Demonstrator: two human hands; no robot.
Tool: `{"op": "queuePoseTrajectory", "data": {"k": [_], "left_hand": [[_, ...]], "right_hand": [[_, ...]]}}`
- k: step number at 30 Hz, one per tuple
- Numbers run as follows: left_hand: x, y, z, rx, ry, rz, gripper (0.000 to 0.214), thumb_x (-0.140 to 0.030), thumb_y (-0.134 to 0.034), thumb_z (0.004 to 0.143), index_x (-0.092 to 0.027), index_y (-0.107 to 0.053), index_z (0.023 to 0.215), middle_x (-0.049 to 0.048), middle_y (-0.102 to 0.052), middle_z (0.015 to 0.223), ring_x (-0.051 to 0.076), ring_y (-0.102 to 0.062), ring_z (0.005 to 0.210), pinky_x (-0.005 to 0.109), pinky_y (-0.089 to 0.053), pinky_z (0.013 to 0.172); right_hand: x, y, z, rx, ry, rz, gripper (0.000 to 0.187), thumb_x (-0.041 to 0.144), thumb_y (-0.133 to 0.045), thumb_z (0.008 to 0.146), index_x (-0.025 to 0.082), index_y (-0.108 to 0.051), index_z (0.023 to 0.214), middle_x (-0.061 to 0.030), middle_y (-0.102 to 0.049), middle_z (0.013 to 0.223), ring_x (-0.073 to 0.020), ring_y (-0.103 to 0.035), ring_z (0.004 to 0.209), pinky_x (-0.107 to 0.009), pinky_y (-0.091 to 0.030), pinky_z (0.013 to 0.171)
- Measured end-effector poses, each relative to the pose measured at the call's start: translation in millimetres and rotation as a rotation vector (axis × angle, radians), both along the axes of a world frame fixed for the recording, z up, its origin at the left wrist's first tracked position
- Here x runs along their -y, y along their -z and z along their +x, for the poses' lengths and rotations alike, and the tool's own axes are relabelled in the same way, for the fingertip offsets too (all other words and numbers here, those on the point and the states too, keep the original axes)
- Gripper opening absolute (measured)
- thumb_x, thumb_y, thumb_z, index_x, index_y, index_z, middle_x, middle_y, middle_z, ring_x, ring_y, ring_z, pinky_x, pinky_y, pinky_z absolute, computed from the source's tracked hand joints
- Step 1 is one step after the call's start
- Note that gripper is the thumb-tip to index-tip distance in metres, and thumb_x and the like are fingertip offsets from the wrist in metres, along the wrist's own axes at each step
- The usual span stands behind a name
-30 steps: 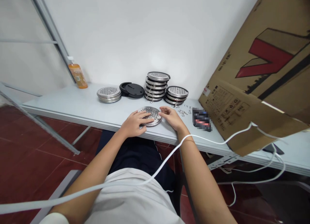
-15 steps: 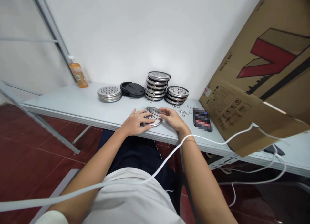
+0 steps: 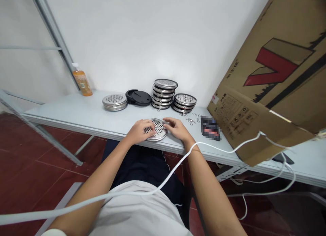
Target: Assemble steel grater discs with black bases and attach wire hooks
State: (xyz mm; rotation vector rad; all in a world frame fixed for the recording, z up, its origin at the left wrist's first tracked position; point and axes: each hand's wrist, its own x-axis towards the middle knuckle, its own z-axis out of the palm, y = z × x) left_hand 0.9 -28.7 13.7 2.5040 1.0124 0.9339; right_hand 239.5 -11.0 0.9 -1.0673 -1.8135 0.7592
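Note:
A round perforated metal disc (image 3: 158, 129), resembling a grater plate, lies flat near the table's front edge. My left hand (image 3: 140, 131) rests over its left part, fingers curled together with the thumb close to them. At the right rim is my right hand (image 3: 177, 129), its thumb and forefinger apart, the thumb tip by the edge. Behind the disc rises a tall stack of similar discs (image 3: 164, 93) with black rims and wire clips. A shorter clipped stack (image 3: 184, 101) stands to its right. Loose metal clips (image 3: 191, 121) lie beyond my right hand.
Metal discs (image 3: 114, 101) are piled at the left beside black round parts (image 3: 140, 97). An orange bottle (image 3: 83, 81) stands far left. A pixelated dark item (image 3: 211, 128) and a large cardboard box (image 3: 244, 106) are on the right. A white cable (image 3: 173, 171) crosses my right forearm.
My left fingers were spread across the disc and have drawn back to the left, curling up. The right thumb and forefinger remain by the rim. The view has shifted slightly.

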Motion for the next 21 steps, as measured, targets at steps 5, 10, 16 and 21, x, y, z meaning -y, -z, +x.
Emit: {"op": "queuePoseTrajectory", "data": {"k": [5, 10, 16, 21], "left_hand": [[0.6, 2.0, 1.9, -0.034, -0.144, 0.025, 0.045, -0.052, -0.065, 0.082, -0.026, -0.064, 0.119, 0.0067, -0.058, 0.129, 0.025, -0.053, 0.123, 0.04, -0.041, 0.107], [-2.8, 6.3, 4.1, -0.048, -0.256, -0.061, 0.07, -0.065, -0.064, 0.076, -0.021, -0.057, 0.13, 0.0116, -0.051, 0.136, 0.03, -0.052, 0.126, 0.043, -0.04, 0.108], [-5.8, 7.2, 4.0, -0.088, -0.242, -0.041, 0.066, -0.065, -0.059, 0.081, -0.02, -0.06, 0.129, 0.0127, -0.053, 0.134, 0.031, -0.051, 0.125, 0.043, -0.039, 0.109], [-11.7, 7.7, 0.8, -0.081, -0.178, -0.12, 0.052, -0.05, -0.041, 0.096, -0.019, -0.058, 0.133, 0.013, -0.048, 0.143, 0.027, -0.046, 0.134, 0.041, -0.033, 0.114]], "right_hand": [[2.7, -1.0, -0.4, 0.06, -0.064, 0.021, 0.036, 0.031, -0.068, 0.082, 0.018, -0.069, 0.116, -0.0095, -0.07, 0.119, -0.0257, -0.063, 0.112, -0.042, -0.044, 0.106], [-0.1, 3.2, 1.0, 0.071, -0.015, -0.003, 0.043, 0.031, -0.067, 0.082, 0.017, -0.066, 0.123, -0.0114, -0.065, 0.129, -0.0262, -0.06, 0.12, -0.043, -0.041, 0.109], [-1.4, 3.4, 1.9, 0.1, -0.022, 0.014, 0.04, 0.031, -0.065, 0.084, 0.018, -0.067, 0.121, -0.0106, -0.068, 0.124, -0.0268, -0.061, 0.117, -0.045, -0.041, 0.109], [0.6, 0.3, 3.0, 0.092, -0.123, -0.031, 0.078, 0.042, -0.082, 0.068, 0.018, -0.055, 0.137, -0.0122, -0.054, 0.143, -0.0308, -0.05, 0.132, -0.045, -0.034, 0.115]]}}
